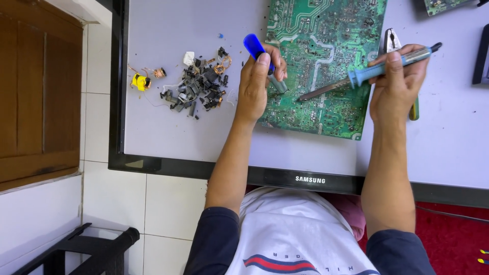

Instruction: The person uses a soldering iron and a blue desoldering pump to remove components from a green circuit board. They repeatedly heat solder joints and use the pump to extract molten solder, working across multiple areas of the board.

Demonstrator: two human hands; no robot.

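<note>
On the panel [168, 137], circuit board [326, 56] lies between both hands.

free: panel's near edge [168, 142] | blocked: parts heap [198, 86], pliers [395, 43]

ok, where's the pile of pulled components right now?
In the head view the pile of dark components lies on the grey panel, just beyond the left hand, with the green circuit board on that hand's far side.
</note>
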